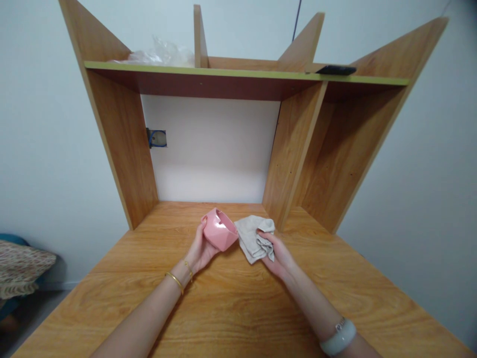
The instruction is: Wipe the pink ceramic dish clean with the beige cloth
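A glossy pink ashtray [220,232] with faceted sides and notches in its rim is held up above the wooden desk, tilted with its opening toward the right. My left hand [203,250] is closed around its left side and underside. In my right hand [278,253] is a bunched light grey cloth [250,238], pinched between thumb and fingers. The cloth's left edge comes right up to the ashtray's rim; whether the two touch, I cannot tell. Some fingers of both hands are hidden behind what they hold.
The wooden desk [223,308] carries a shelf unit [208,74] at its back. A crumpled clear plastic bag [160,53] and a flat black object [336,70] lie on the upper shelf. A wall socket opening [158,138] shows at back left. A woven cover [24,266] hangs at far left.
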